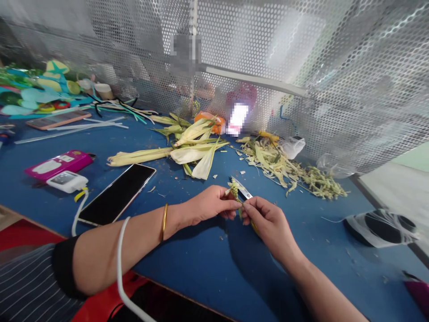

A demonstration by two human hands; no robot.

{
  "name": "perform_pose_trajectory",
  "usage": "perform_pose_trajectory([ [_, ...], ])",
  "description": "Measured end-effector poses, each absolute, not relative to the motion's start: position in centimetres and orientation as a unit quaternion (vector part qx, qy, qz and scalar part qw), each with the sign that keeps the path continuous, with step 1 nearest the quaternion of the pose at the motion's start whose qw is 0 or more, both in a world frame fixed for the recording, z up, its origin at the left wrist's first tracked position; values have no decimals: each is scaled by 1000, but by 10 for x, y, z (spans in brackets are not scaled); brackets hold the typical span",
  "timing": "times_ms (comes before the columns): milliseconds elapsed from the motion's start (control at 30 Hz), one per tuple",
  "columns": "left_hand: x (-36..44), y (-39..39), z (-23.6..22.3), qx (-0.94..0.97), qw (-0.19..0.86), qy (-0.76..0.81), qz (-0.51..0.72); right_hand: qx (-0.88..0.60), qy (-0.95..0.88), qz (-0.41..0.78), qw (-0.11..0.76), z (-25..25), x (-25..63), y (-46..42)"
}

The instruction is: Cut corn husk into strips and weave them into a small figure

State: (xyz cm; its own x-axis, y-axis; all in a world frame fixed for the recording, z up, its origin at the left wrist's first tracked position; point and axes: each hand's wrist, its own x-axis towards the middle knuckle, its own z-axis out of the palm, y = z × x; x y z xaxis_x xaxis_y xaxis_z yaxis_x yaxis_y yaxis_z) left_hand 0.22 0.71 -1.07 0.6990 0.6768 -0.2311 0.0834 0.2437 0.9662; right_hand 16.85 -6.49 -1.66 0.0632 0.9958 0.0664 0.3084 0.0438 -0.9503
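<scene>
My left hand (209, 205), with a gold bangle at the wrist, is closed in a pinch on a small plaited corn-husk piece (233, 190). The piece is pale green-yellow and stands upright above the fingers. My right hand (264, 217) is closed too, its thumb and finger pinching the piece's narrow lower end, where the fingertips of both hands meet. Behind the hands show the blades of a pair of scissors (246, 193); a bit of yellow handle peeks out under my right hand. Whether the scissors rest on the blue table (201, 277) or against that hand, I cannot tell.
Corn husks (197, 152) lie ahead, a heap of husk scraps (268, 161) right of them. At left are a dark phone (117, 194) and a magenta device (58, 165). A thread spool (380, 228) lies right. A white cable (121, 264) crosses my left forearm. Perforated mesh (251, 40) stands behind.
</scene>
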Motion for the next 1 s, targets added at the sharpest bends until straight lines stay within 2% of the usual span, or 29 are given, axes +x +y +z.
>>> perform_pose_trajectory([
  [433, -1, 10, -6, 527, 761, 317, 206, -587, -565, 314, 487, -19, 165, -64],
  [600, -3, 11, -7, 530, 756, 323, 206, -596, -608, 235, 469, -24, 164, -62],
  [800, 0, 11, -13, 493, 742, 370, 262, -576, -700, 102, 410, -29, 160, -62],
  [1000, 3, 11, -15, 509, 725, 361, 291, -566, -699, 106, 423, -28, 162, -60],
])
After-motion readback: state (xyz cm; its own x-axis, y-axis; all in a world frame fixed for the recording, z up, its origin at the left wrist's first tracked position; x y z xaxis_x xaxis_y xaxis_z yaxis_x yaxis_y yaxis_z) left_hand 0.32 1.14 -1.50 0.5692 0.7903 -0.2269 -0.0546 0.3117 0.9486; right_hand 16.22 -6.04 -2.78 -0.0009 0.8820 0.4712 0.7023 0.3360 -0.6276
